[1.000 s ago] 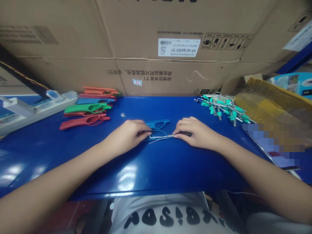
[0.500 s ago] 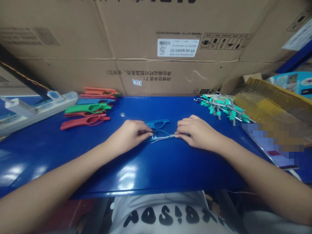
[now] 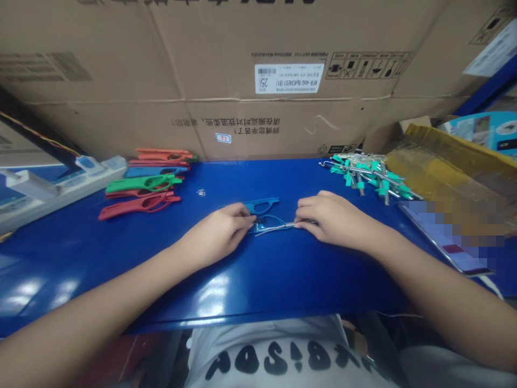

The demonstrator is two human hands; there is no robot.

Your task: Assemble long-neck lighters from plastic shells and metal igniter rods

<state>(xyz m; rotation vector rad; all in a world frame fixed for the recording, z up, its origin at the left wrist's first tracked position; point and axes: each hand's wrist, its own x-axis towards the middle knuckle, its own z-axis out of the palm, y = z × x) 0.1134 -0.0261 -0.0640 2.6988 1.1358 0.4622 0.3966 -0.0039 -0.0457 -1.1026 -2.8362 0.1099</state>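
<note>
A blue plastic lighter-handle shell [image 3: 278,218] with a loop-shaped opening lies on the table between my two hands. My left hand [image 3: 224,229] is closed in a pinch over its left end; what is between the fingertips is hidden. Thin pale wires run along the shell from there to the right. My right hand [image 3: 325,218] pinches a thin metal rod [image 3: 290,224] at the shell's right end. Just behind lies a second blue shell half [image 3: 266,204], its left part covered by my left hand.
Red, orange, green and blue lighter shells [image 3: 141,183] are piled at left, beside a white power strip [image 3: 81,186]. Metal rods with green parts [image 3: 369,175] lie at right, near a phone-like screen [image 3: 448,242] and a taped box [image 3: 452,167]. Cardboard [image 3: 226,70] stands behind.
My left hand has shifted a little to the right and turned, its fingers now over more of the shell's left end. My right hand keeps its pinch. The view has shifted slightly.
</note>
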